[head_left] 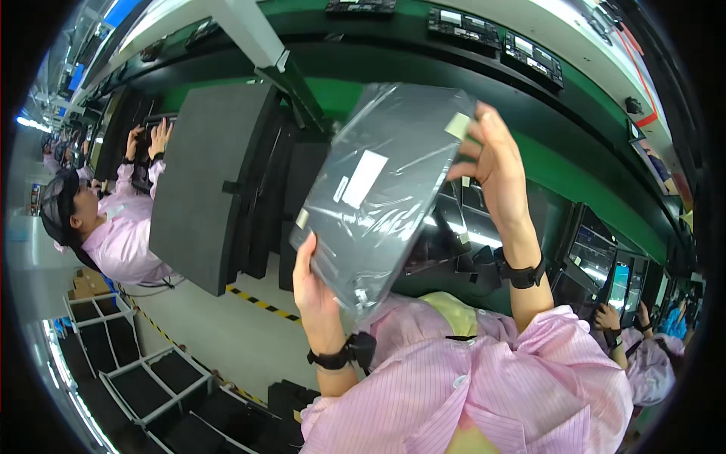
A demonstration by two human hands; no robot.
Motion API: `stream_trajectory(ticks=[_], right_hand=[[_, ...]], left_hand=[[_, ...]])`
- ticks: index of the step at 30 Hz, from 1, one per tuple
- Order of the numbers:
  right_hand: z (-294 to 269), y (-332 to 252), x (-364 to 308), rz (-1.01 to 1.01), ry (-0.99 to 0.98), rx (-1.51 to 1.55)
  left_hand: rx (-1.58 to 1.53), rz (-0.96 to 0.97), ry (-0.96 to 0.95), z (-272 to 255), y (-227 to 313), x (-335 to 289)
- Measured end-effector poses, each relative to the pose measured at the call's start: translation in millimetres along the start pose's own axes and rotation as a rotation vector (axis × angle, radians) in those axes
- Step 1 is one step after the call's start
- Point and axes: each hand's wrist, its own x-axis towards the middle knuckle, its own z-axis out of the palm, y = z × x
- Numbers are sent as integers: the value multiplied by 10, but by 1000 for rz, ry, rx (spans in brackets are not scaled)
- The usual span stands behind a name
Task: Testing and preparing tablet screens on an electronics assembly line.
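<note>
A flat dark grey panel [386, 216] in shiny clear plastic film is held up tilted before my chest. It bears a white label and pale yellow tape tabs along its edges. My left hand [314, 287] grips its lower left edge, thumb on the front face and the other fingers mostly hidden behind. At the upper right edge, beside a yellow tab, is my right hand [490, 155], its fingers bent against the panel's edge and slightly blurred. Black bands circle both wrists. Behind the panel, near my right forearm, lies a glossy black screen [435, 246], partly covered.
A large black foam block [212, 181] stands at the left, beside a co-worker [113, 227] in pink. Circuit-board units [533, 59] sit on the far ledge below a grey post [249, 34]. Other screens [594, 246] and another person's hand [607, 316] are at right. Racks [155, 371] stand lower left.
</note>
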Motion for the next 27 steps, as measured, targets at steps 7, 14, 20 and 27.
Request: stream_trajectory(ticks=[7,14,20,27], right_hand=[[28,-276,130,-466,-431,-247],[59,-372,-74,-534,-428,-348],[-126,-195,26,-508,-273,-98],[-555,53,-15,-610,-91,189]], left_hand=[[-671,-561,-110,-671,-389,39],[-1051,-817,-430,-581,-580,43],[-951,-714,-243,-256,-184,-170],[-461,-669,-256,203,110,-367]])
